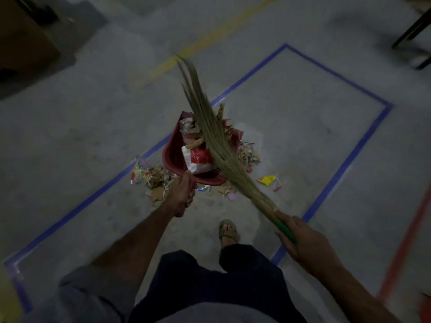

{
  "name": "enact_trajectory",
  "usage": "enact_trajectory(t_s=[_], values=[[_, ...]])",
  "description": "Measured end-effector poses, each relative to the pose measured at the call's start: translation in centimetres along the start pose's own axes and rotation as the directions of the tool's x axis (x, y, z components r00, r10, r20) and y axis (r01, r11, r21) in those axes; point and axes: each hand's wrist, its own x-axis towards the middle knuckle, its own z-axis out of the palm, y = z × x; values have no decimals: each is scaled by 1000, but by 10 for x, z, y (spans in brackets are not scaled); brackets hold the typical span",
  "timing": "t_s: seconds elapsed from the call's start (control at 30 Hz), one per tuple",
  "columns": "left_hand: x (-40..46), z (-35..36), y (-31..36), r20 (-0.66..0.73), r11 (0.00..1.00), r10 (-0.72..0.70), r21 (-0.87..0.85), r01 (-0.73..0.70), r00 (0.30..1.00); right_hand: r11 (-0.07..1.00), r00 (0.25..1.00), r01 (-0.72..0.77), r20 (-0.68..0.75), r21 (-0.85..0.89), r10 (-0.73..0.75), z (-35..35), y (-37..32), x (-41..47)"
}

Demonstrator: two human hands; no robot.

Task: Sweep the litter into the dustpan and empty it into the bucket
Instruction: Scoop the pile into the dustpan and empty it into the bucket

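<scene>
My left hand (184, 194) curls tight round the red dustpan (173, 157) handle; my right hand (300, 241) grips the broom (210, 127) by its green handle. Bristles lie across the loaded pan. Loose litter (154, 178) lies beside it on the floor (303, 127).

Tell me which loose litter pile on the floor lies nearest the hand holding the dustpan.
The pile left of the red dustpan, just beside the left hand. The other pile lies right of the dustpan, beyond the broom.
</scene>
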Motion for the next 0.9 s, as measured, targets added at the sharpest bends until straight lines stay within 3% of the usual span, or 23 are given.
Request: enact_trajectory(t_s=[0.17, 0.5, 0.67, 0.9], values=[[-51, -26, 5, 22, 995, 91, 45, -92, 996, 998, 998, -37, -56, -54, 34, 6, -46, -54], [-149, -33, -15, 106, 986, 113, 114, -125, 988, 987, 982, -139, -140, -85, 126, 22, -105, -177], [-197, 21, -22, 164, 976, 125, 155, -150, 979, 989, 955, -146, -264, -37, 131, 10, -81, -253], [-266, 147, -54, 262, 965, 119, 196, -174, 958, 947, 910, -320, -277, 2, 308, -8, 5, -365]])
